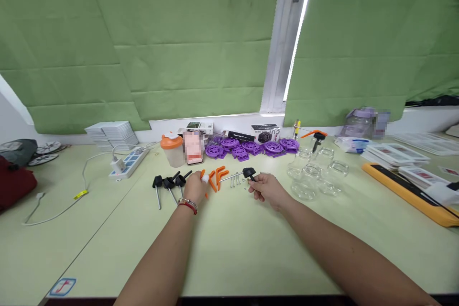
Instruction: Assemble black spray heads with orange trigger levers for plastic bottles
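Note:
My left hand (196,187) rests on the pale green table (229,248), fingers curled on a small white piece (204,178) beside several orange curved parts (218,176). Just left of it lie three black knobs with metal shafts (168,184). My right hand (268,190) pinches another black knob (249,172), whose metal shaft points left over the table. Small screws (234,180) and a spring (265,174) lie between and beyond the hands.
Purple wheels (251,147) line the back by the window sill. An orange-lidded shaker (171,150), a power strip (129,162) with cable, clear glass jars (315,172), stacked cards (394,154) and an orange-edged tray (412,191) surround the work area.

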Demonstrator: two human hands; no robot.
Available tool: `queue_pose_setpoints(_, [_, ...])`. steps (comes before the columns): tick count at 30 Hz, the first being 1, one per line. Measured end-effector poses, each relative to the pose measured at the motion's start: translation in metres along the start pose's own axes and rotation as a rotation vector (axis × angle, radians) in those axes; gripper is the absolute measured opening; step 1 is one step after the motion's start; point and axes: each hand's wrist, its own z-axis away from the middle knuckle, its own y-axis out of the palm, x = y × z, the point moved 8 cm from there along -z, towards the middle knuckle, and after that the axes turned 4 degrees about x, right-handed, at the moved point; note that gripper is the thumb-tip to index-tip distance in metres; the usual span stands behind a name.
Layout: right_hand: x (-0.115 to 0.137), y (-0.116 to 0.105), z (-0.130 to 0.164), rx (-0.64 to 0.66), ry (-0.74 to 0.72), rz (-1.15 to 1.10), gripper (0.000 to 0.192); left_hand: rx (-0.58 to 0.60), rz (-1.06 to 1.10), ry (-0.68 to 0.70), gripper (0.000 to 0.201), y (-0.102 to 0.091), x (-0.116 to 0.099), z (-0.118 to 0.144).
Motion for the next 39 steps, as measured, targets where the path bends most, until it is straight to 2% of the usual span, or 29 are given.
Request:
queue_pose_setpoints(3, [-0.013,-0.001,0.001,0.037,0.006,-0.007,0.010,-0.024,-0.033,-0.086,0.027,0.004,0.009,-0.008])
queue_pose_setpoints(7, [-0.031,0.004,0.001,0.072,0.028,-0.043,0.011,-0.057,-0.068,-0.141,0.028,0.011,0.009,-0.011])
queue_pose_setpoints(12, [-0.038,0.008,0.002,0.088,0.043,-0.040,0.010,-0.047,-0.094,-0.115,0.023,0.015,0.003,-0.009])
queue_pose_setpoints(17, [-0.039,0.008,0.002,0.081,0.031,-0.023,0.010,-0.082,-0.114,-0.078,0.027,0.003,-0.012,0.004])
queue_pose_setpoints(19, [-0.039,0.009,0.002,0.076,0.017,-0.020,0.011,-0.096,-0.128,0.013,0.025,-0.001,-0.031,0.016])
queue_pose_setpoints(21, [-0.038,0.010,0.003,0.076,-0.008,-0.021,0.013,-0.072,-0.160,0.254,0.024,0.001,-0.063,0.032])
queue_pose_setpoints(23, [-0.035,0.012,0.005,0.093,-0.048,-0.036,0.016,0.017,-0.181,0.440,0.028,0.012,-0.087,0.048])
queue_pose_setpoints(25, [-0.031,0.015,0.007,0.121,-0.088,-0.057,0.020,0.109,-0.221,0.511,0.029,0.023,-0.098,0.057])
queue_pose_setpoints(27, [-0.029,0.019,0.009,0.151,-0.117,-0.065,0.024,0.156,-0.221,0.532,0.028,0.027,-0.100,0.060])
queue_pose_setpoints(32, [-0.026,0.025,0.012,0.194,-0.157,-0.076,0.031,0.230,-0.123,0.599,0.029,0.022,-0.094,0.063])
queue_pose_setpoints(35, [-0.024,0.028,0.013,0.215,-0.191,-0.081,0.033,0.272,-0.116,0.631,0.022,0.022,-0.092,0.067])
queue_pose_setpoints(37, [-0.024,0.029,0.013,0.210,-0.199,-0.073,0.036,0.229,-0.078,0.595,0.020,0.017,-0.087,0.063])
queue_pose_setpoints(39, [-0.027,0.029,0.014,0.204,-0.182,-0.049,0.041,0.140,-0.022,0.436,0.019,0.009,-0.071,0.049])
